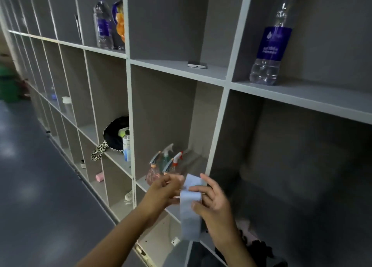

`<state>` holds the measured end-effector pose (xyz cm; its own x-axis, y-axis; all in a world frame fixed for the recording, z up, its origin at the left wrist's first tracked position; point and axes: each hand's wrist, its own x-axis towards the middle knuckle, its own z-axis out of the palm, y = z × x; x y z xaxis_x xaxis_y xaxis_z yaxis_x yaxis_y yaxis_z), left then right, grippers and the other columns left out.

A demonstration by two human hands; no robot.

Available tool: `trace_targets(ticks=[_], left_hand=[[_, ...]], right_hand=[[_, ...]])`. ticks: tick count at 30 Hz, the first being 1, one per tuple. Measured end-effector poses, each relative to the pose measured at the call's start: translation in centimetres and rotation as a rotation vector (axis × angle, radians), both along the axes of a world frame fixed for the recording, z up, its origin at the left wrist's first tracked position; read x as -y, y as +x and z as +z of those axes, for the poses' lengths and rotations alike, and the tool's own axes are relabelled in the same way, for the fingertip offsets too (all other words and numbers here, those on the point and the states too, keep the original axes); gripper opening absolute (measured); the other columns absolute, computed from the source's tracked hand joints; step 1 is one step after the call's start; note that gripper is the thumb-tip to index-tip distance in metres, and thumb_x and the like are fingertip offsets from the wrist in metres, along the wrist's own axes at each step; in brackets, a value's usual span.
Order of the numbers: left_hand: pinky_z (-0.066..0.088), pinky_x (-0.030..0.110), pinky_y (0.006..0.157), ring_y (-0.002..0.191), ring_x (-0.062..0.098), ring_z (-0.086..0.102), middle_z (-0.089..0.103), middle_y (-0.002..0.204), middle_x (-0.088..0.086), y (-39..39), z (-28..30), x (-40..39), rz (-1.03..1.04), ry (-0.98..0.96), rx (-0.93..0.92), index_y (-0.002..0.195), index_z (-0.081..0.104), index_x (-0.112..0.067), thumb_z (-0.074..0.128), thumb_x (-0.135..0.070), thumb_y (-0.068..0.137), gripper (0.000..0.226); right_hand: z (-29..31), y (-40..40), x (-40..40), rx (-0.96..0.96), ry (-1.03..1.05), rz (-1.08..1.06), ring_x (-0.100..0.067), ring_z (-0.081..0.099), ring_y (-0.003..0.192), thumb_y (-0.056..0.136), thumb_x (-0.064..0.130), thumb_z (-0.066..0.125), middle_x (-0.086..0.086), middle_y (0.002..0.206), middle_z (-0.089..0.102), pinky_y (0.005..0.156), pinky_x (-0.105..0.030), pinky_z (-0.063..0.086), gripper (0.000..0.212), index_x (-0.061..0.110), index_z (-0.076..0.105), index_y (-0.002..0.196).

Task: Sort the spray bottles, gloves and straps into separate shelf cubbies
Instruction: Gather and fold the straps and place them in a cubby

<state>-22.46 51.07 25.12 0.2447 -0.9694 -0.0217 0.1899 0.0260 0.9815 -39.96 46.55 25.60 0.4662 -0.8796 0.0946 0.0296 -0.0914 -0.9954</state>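
1. L hand [165, 188]: fingers curled, pinching the upper end of a pale blue strap [190, 204], in front of the shelf [227, 85].
2. R hand [213, 204]: thumb and fingers grip the strap's right edge; strap folds over at the top, the rest hangs down between both hands.
3. Spray bottles [167, 166]: grouped in the cubby just behind the hands, triggers up.
4. Dark gloves [259, 248]: low in the cubby at bottom right; detail unclear.
5. Water bottle [271, 45], upper right cubby: blue label, print too blurred to read.
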Motion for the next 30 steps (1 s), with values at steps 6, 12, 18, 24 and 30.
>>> trace_targets(ticks=[6,12,18,24,30], left_hand=[[0.055,0.047,0.087,0.098,0.035,0.07,0.073,0.11,0.019,6.5,-1.7,2.4,0.02,0.027,-0.082,0.114,0.064,-0.017,0.084,-0.017,0.076,0.042],[0.059,0.038,0.078,0.085,0.024,0.072,0.078,0.093,0.011,11.7,-2.9,2.5,-0.066,-0.029,0.121,0.104,0.074,-0.017,0.072,-0.007,0.087,0.019],[0.052,0.032,0.065,0.068,0.012,0.065,0.075,0.075,0.007,14.1,-6.4,1.8,-0.083,0.024,0.204,0.085,0.077,-0.016,0.072,-0.015,0.089,0.007],[0.049,0.027,0.062,0.063,0.011,0.061,0.071,0.07,0.004,15.2,-10.2,4.1,-0.037,0.088,0.198,0.082,0.074,-0.011,0.074,-0.014,0.087,0.005],[0.054,0.031,0.063,0.067,0.02,0.065,0.073,0.077,0.014,16.2,-12.7,8.2,0.0,0.159,0.204,0.085,0.074,-0.01,0.073,-0.013,0.088,0.005]], right_hand=[[-2.4,7.6,-0.2,-0.036,-0.139,-0.154,-0.016,0.071,0.103,0.086,0.008,0.075,-0.001,0.107,0.074,0.095,-0.039,0.056,0.045,0.03,0.061,0.123],[-4.2,12.9,0.0,0.004,-0.07,-0.375,-0.009,0.073,0.094,0.087,0.009,0.075,0.011,0.11,0.07,0.077,-0.026,0.057,0.046,0.035,0.061,0.122],[-7.4,14.9,0.0,-0.147,-0.007,-0.347,-0.008,0.064,0.07,0.09,0.012,0.072,-0.001,0.075,0.071,0.066,-0.028,0.051,0.01,0.017,0.073,0.081],[-11.3,15.8,3.3,-0.225,0.057,-0.43,-0.006,0.069,0.082,0.089,0.021,0.074,0.01,0.089,0.074,0.071,-0.021,0.056,0.006,0.025,0.074,0.093],[-16.6,16.1,10.1,-0.337,0.166,-0.659,-0.012,0.067,0.091,0.086,0.023,0.075,0.008,0.099,0.071,0.077,-0.026,0.054,0.022,0.025,0.07,0.107]])
